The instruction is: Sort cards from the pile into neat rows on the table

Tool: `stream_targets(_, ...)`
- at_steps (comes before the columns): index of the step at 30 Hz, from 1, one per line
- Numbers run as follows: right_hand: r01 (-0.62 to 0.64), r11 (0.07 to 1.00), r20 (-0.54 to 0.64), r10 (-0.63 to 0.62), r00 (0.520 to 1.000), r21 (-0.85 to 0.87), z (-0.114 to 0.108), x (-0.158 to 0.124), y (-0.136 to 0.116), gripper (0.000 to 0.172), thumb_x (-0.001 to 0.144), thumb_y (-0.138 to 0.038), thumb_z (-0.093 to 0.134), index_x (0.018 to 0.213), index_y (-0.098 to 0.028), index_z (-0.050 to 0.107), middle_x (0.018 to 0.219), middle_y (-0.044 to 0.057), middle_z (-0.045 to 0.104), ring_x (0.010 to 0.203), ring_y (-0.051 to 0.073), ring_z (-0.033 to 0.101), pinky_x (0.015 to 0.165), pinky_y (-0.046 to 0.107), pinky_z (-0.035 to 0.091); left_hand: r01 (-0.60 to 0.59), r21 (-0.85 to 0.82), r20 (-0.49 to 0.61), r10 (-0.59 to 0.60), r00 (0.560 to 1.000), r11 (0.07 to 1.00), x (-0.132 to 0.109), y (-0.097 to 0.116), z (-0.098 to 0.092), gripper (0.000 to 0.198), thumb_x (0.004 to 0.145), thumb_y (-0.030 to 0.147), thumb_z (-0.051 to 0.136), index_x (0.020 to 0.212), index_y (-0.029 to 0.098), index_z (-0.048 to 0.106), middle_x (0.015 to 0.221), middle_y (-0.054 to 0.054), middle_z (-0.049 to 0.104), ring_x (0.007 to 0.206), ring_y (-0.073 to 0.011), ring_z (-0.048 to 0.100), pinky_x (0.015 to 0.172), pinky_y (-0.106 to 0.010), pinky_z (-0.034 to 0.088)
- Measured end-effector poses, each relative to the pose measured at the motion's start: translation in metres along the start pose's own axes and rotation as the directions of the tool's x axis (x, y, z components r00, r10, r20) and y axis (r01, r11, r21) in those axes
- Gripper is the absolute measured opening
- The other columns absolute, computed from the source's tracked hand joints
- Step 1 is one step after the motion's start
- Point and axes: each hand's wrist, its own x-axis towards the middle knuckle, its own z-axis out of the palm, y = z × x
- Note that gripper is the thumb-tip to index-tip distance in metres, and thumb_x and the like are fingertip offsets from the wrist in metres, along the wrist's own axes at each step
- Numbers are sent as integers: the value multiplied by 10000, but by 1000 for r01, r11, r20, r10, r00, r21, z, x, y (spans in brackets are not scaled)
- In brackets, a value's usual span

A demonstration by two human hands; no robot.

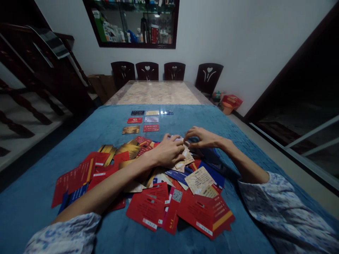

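Note:
A heap of mixed plastic cards lies on the blue cloth, with red cards (148,208), gold cards (129,150) and blue cards (212,173). My left hand (169,151) rests over the heap's far side, fingers apart and slightly bent, touching a cream card (185,159). Just to its right, my right hand (201,137) has bent fingers, thumb and forefinger close together at the far edge of the heap. Whatever lies between those fingertips is hidden. Another cream card (200,180) sits on top of the heap, nearer me.
Beyond the heap, several cards are laid in short rows, among them a black card (137,113), a silver card (151,119) and a red card (151,128). The blue cloth (111,121) covers the near part of a marble-patterned table (159,92). Dark chairs (147,71) stand behind.

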Motion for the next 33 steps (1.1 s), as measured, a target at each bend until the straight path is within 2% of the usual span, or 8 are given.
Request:
stream_targets(9, 41, 999, 16, -41, 999, 18, 1, 1, -4, 362, 807, -281, 714, 1162, -226, 755, 1317, 99, 691, 1160, 299, 582, 1059, 514, 414, 98, -21, 29, -97, 995, 995, -6, -6, -10, 284, 962, 437, 596, 976, 176, 706, 1129, -114, 681, 1145, -294, 521, 956, -470, 363)
stream_targets(13, 36, 999, 10, -36, 999, 35, 6, 3, -6, 461, 819, -252, 699, 1279, -222, 702, 1326, 96, 700, 1179, 288, 572, 1046, 494, 442, 131, -50, 49, -129, 990, 990, -4, -3, -11, 284, 947, 427, 616, 881, 156, 665, 1081, -109, 689, 1073, -274, 553, 959, -456, 371)
stream_targets(20, 49, 998, 0, -49, 999, -25, 10, 6, -7, 347, 856, -264, 688, 1197, -225, 736, 1321, 110, 703, 1130, 285, 596, 1032, 499, 441, 227, -39, 68, -224, 972, 973, -4, -5, -12, 287, 940, 421, 602, 984, 150, 685, 1137, -126, 684, 1106, -299, 556, 952, -476, 407)
stream_targets(27, 47, 998, -5, -47, 999, -50, 8, 6, -5, 278, 858, -262, 671, 1117, -204, 753, 1274, 118, 722, 1085, 284, 611, 1010, 495, 435, 261, -10, 95, -259, 961, 965, -4, -7, -19, 268, 931, 338, 549, 807, 156, 702, 970, -124, 719, 1012, -287, 607, 924, -455, 434)
stream_targets(33, 61, 998, -28, -61, 998, -5, 5, 5, -7, 285, 924, -371, 633, 1109, -200, 765, 1222, 119, 747, 1063, 276, 631, 1000, 485, 435, 271, -16, 81, -269, 960, 962, -4, -9, -22, 256, 920, 250, 537, 798, 158, 741, 912, -130, 760, 912, -263, 679, 847, -387, 463)
